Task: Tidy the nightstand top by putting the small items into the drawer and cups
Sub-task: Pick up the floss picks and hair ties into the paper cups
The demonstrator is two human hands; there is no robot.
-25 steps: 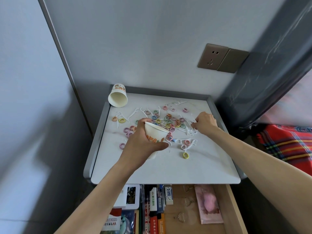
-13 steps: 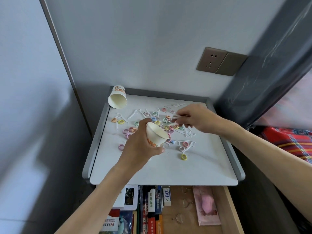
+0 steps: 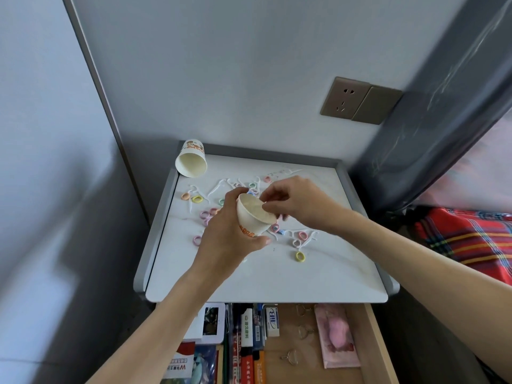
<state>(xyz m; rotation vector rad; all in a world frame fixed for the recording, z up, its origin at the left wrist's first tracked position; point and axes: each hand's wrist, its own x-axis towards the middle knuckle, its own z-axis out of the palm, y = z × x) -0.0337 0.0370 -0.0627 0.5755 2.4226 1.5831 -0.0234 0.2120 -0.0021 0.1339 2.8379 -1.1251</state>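
Nearest, the open drawer point(image 3: 372, 339) juts out beneath the nightstand top point(image 3: 249, 284). Its left half is packed with books and boxes point(image 3: 246, 336). A pink pouch point(image 3: 336, 336) lies to the right, and 3 small metal pieces point(image 3: 302, 331) lie on the bare wood between them.

The white top has a raised grey rim point(image 3: 155, 236) on its left, right and far sides, while its near edge is flat. The front strip and the right side of the top are bare, so there is open room there.

Above the middle of the top, the left hand point(image 3: 224, 239) has its fingers and thumb wrapped around 1 white paper cup point(image 3: 255, 217) with orange print near its base. The cup is tilted, its mouth turned toward the right hand point(image 3: 296, 200). That hand's thumb and forefinger meet at the cup's rim with the other fingers curled. Whether anything is pinched between them I cannot tell.

Around and behind the hands lie the small items. Roughly 15 pastel hair ties show, and a yellow hair tie point(image 3: 300, 256) sits nearest, apart from the rest. At least 7 white floss picks point(image 3: 217, 187) are scattered among them, and more may be hidden by the hands.

In the far left corner a second cup point(image 3: 191, 164) lies on its side against the rim, its mouth facing the viewer. On the wall beyond is a bronze socket plate point(image 3: 360, 101) of 2 panels.
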